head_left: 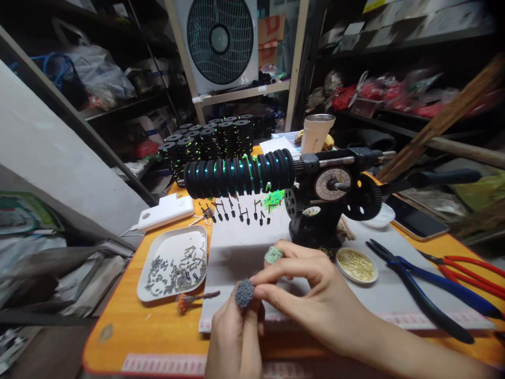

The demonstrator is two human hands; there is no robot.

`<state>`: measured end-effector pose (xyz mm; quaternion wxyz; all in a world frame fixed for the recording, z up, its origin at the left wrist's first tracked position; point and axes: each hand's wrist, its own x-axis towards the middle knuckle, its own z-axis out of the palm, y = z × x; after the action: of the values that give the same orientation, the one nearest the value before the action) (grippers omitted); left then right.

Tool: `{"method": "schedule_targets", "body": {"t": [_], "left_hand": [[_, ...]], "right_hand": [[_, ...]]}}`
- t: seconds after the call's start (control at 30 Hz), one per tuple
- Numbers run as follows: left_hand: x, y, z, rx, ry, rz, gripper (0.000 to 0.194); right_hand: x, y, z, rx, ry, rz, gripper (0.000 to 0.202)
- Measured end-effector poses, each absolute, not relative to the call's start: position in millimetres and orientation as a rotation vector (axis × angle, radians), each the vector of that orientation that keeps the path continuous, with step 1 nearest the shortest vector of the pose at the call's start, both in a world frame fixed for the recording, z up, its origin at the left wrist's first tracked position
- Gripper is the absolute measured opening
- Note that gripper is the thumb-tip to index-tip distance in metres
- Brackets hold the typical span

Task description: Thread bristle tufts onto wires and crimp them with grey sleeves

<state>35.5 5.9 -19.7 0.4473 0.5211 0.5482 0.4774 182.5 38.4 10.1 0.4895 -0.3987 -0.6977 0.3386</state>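
Observation:
My left hand [236, 337] is closed around a bundle of thin dark grey pieces [244, 293], whose round, dotted end faces up at me. The thumb and forefinger of my right hand [311, 279] pinch at the right edge of that bundle; whether a single piece is between them is too small to tell. A pale green bundle [273, 255] is tucked in the other fingers of the same hand, its lower part hidden. Behind both hands stands a black hand-cranked winding machine [319, 210] with a dial. Its long ribbed black roller [239, 173] carries green and teal threads, and several small dark pieces hang below.
A white tray [173, 263] of small metal parts lies left. On the right are a dish of gold bits [357, 265], blue-handled pliers [418, 284], red-handled pliers [469, 268] and a phone [414, 216]. A cup [316, 134] and black spools [213, 137] stand behind.

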Motion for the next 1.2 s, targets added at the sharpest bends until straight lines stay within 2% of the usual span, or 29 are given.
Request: {"method": "schedule_targets", "body": {"t": [0.13,0.37,0.53,0.7,0.87,1.2], "left_hand": [[33,4,-23,1.442,1.361,1.181,0.033],[29,3,-31,1.417,1.417,1.168,0.035],[35,2,-27,1.478,1.345,1.236,0.035],[44,-3,-28,1.180,1.459,1.270,0.037],[53,-2,-32,0.842,1.237,1.444,0.037],[64,-9,-36,0.728,1.196,1.425,0.041]], "right_hand": [[182,38,13,-0.950,-1.731,0.788,0.012],[185,38,8,-0.961,-1.698,0.927,0.012],[184,39,8,-0.954,-1.734,0.860,0.010],[182,38,10,-0.961,-1.731,0.785,0.014],[182,35,9,-0.984,-1.729,0.827,0.015],[184,32,5,-0.928,-1.801,0.728,0.013]]}}
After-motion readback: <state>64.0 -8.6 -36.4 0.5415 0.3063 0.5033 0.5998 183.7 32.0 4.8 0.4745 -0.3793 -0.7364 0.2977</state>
